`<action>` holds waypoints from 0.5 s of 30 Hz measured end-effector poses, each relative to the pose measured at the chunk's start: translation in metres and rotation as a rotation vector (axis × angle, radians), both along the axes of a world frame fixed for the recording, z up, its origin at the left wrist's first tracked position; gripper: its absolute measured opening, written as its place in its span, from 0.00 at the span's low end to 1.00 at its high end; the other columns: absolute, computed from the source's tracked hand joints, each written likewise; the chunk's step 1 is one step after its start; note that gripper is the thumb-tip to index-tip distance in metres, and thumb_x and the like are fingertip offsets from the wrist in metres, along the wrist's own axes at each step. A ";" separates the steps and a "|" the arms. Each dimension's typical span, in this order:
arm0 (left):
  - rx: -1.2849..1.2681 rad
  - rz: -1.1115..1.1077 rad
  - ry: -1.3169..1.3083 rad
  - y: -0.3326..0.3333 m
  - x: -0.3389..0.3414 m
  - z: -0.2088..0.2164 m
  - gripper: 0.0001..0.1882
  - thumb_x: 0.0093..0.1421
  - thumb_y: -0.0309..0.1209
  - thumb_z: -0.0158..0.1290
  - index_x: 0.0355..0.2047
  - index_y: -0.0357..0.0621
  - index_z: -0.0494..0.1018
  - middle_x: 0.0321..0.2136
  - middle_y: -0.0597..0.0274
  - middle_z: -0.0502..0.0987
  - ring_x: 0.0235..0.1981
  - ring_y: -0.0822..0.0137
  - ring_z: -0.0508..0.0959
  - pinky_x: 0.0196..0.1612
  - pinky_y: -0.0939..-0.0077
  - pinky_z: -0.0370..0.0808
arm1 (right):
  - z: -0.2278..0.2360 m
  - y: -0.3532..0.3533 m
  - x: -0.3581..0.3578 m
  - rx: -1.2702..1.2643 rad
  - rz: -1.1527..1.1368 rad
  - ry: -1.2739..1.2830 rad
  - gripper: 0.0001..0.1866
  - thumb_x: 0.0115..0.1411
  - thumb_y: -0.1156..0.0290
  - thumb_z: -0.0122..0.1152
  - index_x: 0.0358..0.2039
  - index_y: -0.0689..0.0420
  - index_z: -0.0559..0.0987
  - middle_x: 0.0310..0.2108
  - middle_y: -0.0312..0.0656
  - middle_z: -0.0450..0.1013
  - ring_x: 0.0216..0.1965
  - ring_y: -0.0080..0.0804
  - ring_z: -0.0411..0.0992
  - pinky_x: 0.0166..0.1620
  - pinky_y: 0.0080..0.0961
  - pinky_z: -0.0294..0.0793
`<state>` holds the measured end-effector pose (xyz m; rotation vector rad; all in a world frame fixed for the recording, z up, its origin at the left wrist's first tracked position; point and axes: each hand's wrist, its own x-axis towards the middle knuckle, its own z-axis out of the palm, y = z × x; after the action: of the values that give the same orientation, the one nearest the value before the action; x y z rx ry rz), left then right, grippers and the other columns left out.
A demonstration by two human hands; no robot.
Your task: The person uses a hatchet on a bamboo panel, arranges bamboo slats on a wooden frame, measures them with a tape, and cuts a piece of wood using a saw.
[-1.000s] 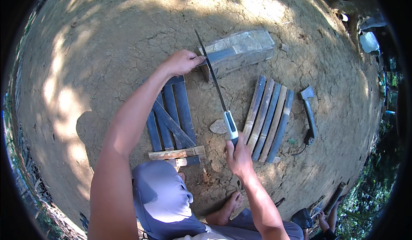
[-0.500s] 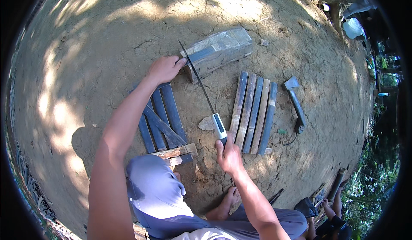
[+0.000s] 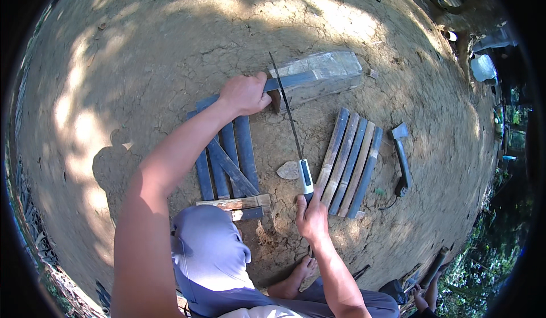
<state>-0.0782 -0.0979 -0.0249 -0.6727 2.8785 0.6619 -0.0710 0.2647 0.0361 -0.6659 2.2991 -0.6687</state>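
Note:
My left hand [image 3: 245, 94] is closed around a dark, narrow slat [image 3: 294, 81], apparently bamboo. Its far part lies across the top of a squared wooden block [image 3: 335, 83]; more of the slat shows left of my wrist. In my right hand [image 3: 314, 222] is a handsaw [image 3: 306, 176] with a white and black handle, fingers wrapped around the grip. The thin blade points away from me and crosses the slat by the block's left end, just right of my left fist. Whether the teeth have cut into the slat cannot be made out.
Several slats [image 3: 348, 164] lie side by side on the dirt at right, with a hatchet [image 3: 401, 161] beyond them. Under my left arm are more dark slats [image 3: 245, 153] and short wood pieces [image 3: 233, 203]. A dry leaf [image 3: 288, 170] lies between. Another person's arm [image 3: 424, 298] shows lower right.
The whole view has shifted, so things appear farther right and lower. The saw blade has slid slightly forward across the slat. My left fingers now look wrapped more fully around the slat.

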 end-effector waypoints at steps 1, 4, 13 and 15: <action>-0.025 0.014 -0.030 0.002 -0.002 0.003 0.21 0.58 0.41 0.53 0.39 0.33 0.68 0.28 0.36 0.81 0.34 0.36 0.83 0.40 0.40 0.79 | 0.002 -0.008 -0.001 0.012 -0.001 -0.005 0.21 0.73 0.62 0.51 0.60 0.59 0.62 0.27 0.65 0.76 0.32 0.74 0.75 0.33 0.62 0.71; -0.012 0.034 0.001 0.001 -0.002 0.000 0.21 0.57 0.41 0.54 0.39 0.34 0.69 0.28 0.36 0.81 0.34 0.36 0.83 0.40 0.42 0.80 | 0.001 -0.036 -0.012 -0.033 0.049 0.039 0.20 0.74 0.62 0.50 0.58 0.59 0.62 0.26 0.65 0.76 0.31 0.74 0.74 0.32 0.63 0.69; -0.045 0.093 0.020 0.003 -0.004 -0.014 0.15 0.58 0.34 0.57 0.38 0.34 0.71 0.28 0.36 0.82 0.34 0.38 0.84 0.39 0.44 0.82 | 0.005 -0.041 -0.019 -0.009 0.041 -0.004 0.16 0.73 0.64 0.52 0.53 0.59 0.64 0.24 0.63 0.76 0.30 0.71 0.76 0.30 0.60 0.71; -0.071 0.129 -0.006 0.007 -0.010 -0.008 0.12 0.57 0.30 0.58 0.37 0.34 0.72 0.28 0.37 0.82 0.34 0.38 0.85 0.38 0.44 0.83 | -0.004 -0.012 -0.014 -0.087 0.028 0.032 0.17 0.72 0.63 0.52 0.55 0.59 0.64 0.25 0.63 0.76 0.31 0.71 0.76 0.31 0.59 0.73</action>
<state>-0.0877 -0.0912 -0.0327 -0.8751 2.8842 0.5732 -0.0854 0.2525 0.0318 -0.7537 2.2961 -0.7537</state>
